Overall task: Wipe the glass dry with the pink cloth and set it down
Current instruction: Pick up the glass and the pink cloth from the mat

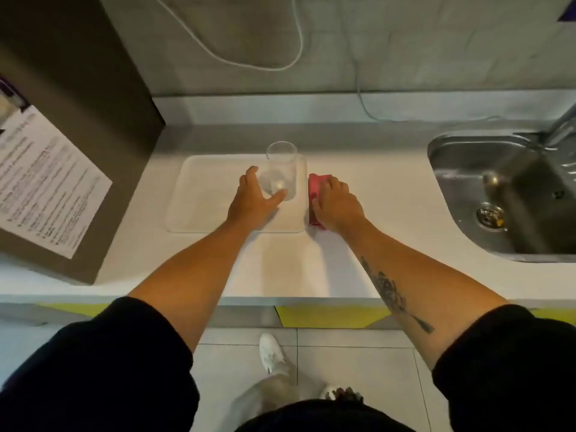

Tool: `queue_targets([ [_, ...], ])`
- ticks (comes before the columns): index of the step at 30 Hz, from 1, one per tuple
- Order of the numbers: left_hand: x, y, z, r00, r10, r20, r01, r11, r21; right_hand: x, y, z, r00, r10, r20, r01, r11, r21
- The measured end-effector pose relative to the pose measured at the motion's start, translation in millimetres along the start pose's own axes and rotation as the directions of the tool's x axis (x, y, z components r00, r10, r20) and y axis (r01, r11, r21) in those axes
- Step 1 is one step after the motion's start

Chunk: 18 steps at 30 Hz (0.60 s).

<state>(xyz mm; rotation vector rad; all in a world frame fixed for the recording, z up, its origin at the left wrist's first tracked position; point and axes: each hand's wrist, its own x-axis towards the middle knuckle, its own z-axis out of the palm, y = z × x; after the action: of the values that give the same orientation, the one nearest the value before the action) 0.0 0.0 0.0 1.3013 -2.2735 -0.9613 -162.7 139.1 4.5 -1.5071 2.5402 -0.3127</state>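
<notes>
A clear drinking glass [282, 163] stands upright on the right part of a white tray [199, 194] on the counter. My left hand [252, 199] wraps around its lower part, thumb in front and fingers behind. Just right of the tray lies the folded pink cloth [315, 185], flat on the counter. My right hand [336, 204] rests on top of the cloth with fingers curled over it, hiding most of it. The glass and cloth are a small gap apart.
A steel sink [498, 194] with a tap [558, 126] is set into the counter at right. A brown box with a printed sheet [46, 179] stands at left. A white cable [299, 42] hangs on the back wall. The counter's front edge [280, 296] is near me.
</notes>
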Motion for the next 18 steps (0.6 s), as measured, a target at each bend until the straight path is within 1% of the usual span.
queue_targets([
  [2, 13.5, 1.7, 3.9, 1.000, -0.004, -0.013, 0.003, 0.997, -0.080, 11.4, 2.8, 7.2, 0.996, 0.073, 0.047, -0.072, 0.997, -0.023],
  [4, 21.1, 3.9, 10.2, 1.000, 0.013, -0.020, -0.015, 0.990, -0.137, 19.1, 6.1, 19.2, 0.991, 0.105, 0.079, -0.100, 0.993, -0.064],
  [6, 32.2, 5.2, 16.3, 0.997, 0.055, -0.057, -0.064, 0.982, -0.179, 28.9, 6.4, 30.5, 0.989, 0.132, 0.072, -0.127, 0.990, -0.060],
  [8, 43.4, 1.9, 20.4, 0.991, 0.102, -0.084, -0.117, 0.974, -0.194, 34.4, 5.2, 42.4, 0.988, 0.146, 0.041, -0.143, 0.987, -0.070],
  [11, 50.8, -2.9, 26.1, 0.982, 0.134, -0.129, -0.157, 0.970, -0.188, 37.1, 5.4, 56.5, 0.984, 0.168, -0.053, -0.173, 0.979, -0.111],
  [13, 54.3, -7.2, 28.4, 0.978, 0.150, -0.143, -0.178, 0.961, -0.210, 38.1, 9.5, 60.3, 0.985, 0.149, -0.088, -0.158, 0.981, -0.110],
  [16, 57.5, -12.9, 26.4, 0.982, 0.152, -0.110, -0.178, 0.938, -0.296, 41.8, 16.6, 62.9, 0.986, 0.146, -0.081, -0.151, 0.987, -0.062],
  [18, 59.4, -15.4, 22.7, 0.988, 0.126, -0.088, -0.151, 0.902, -0.404, 46.9, 19.8, 63.6, 0.985, 0.157, -0.066, -0.156, 0.987, 0.025],
])
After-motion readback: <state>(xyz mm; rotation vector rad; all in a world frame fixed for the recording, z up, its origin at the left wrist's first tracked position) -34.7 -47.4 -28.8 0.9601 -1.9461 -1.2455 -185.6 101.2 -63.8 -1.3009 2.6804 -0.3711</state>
